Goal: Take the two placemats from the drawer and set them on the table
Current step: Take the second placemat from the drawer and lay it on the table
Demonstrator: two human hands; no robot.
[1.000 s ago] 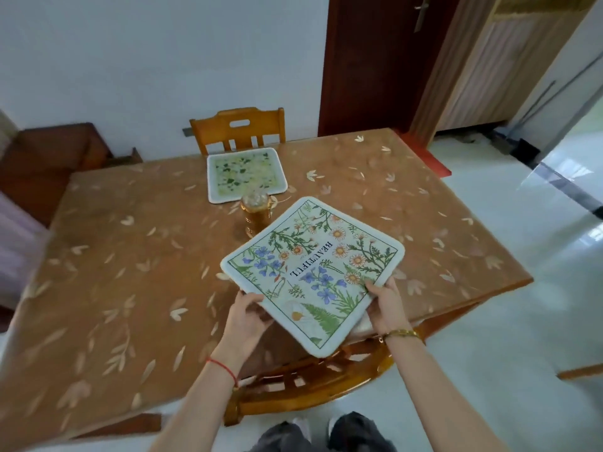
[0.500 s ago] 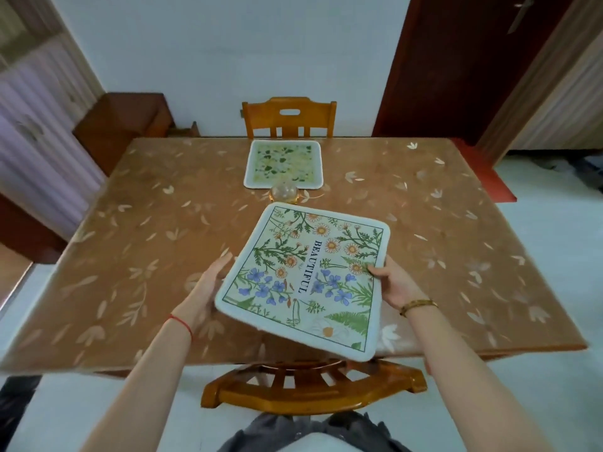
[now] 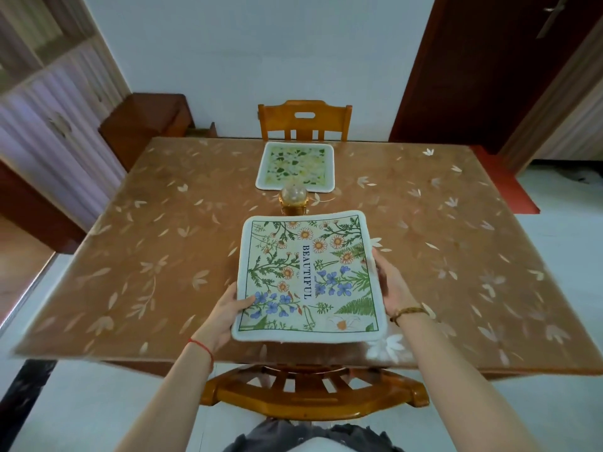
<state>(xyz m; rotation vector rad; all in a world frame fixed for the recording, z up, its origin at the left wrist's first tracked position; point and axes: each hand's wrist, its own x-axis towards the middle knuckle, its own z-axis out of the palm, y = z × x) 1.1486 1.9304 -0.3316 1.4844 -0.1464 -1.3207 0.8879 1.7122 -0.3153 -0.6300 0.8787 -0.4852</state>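
A floral placemat (image 3: 306, 275) printed with "BEAUTIFUL" hovers low over the near edge of the brown leaf-patterned table (image 3: 163, 256), squared to it. My left hand (image 3: 225, 313) grips its left edge near the front corner, thumb on top. My right hand (image 3: 391, 285) holds its right edge. A second, green-and-yellow placemat (image 3: 295, 166) lies flat at the far side of the table, in front of the far chair.
A small amber jar with a round glass top (image 3: 293, 199) stands between the two placemats. A wooden chair (image 3: 305, 120) sits at the far side and another chair (image 3: 313, 394) is tucked under the near edge. A dark cabinet (image 3: 143, 122) stands back left, a door back right.
I have stepped round to face the table squarely. The floral placemat has turned from a diagonal to line up with the table edge, and both hands now grip its sides.
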